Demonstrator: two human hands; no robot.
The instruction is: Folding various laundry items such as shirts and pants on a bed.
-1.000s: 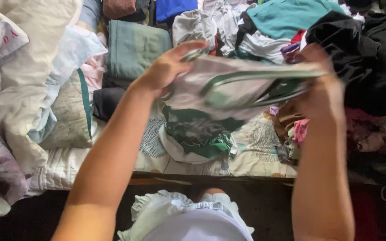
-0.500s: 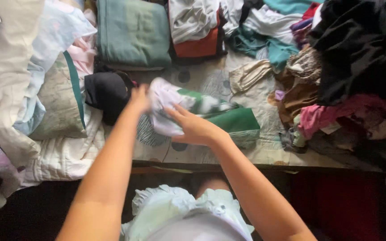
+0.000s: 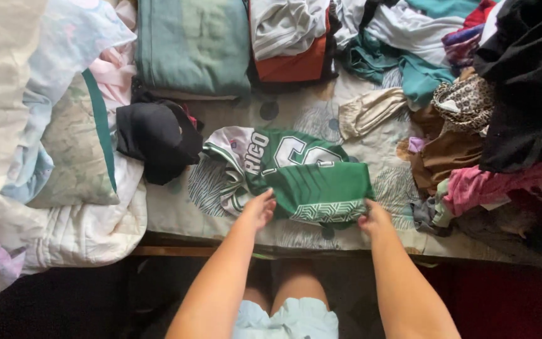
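1. Fingers of the left hand [image 3: 260,210] lie loosely curled on the near left edge of the green and white jersey [image 3: 296,176], pressing it down rather than clenching it; I cannot tell whether any cloth is pinched under them.
2. Over at the near right corner of the same garment, the right hand [image 3: 374,220] has its fingers bent onto the hem, touching it; whether they grip is hidden from this head view.
3. Between the two hands the jersey rests half folded on the patterned bedsheet [image 3: 296,113], close to the bed's near edge, its green lower panel doubled over the white sleeve part.
4. Just left of it sits a black garment [image 3: 158,138], nearly touching the jersey's sleeve.
5. Beyond, a folded teal cloth [image 3: 189,44] lies at the far side, and a loose heap of mixed clothes [image 3: 490,125] fills the right.
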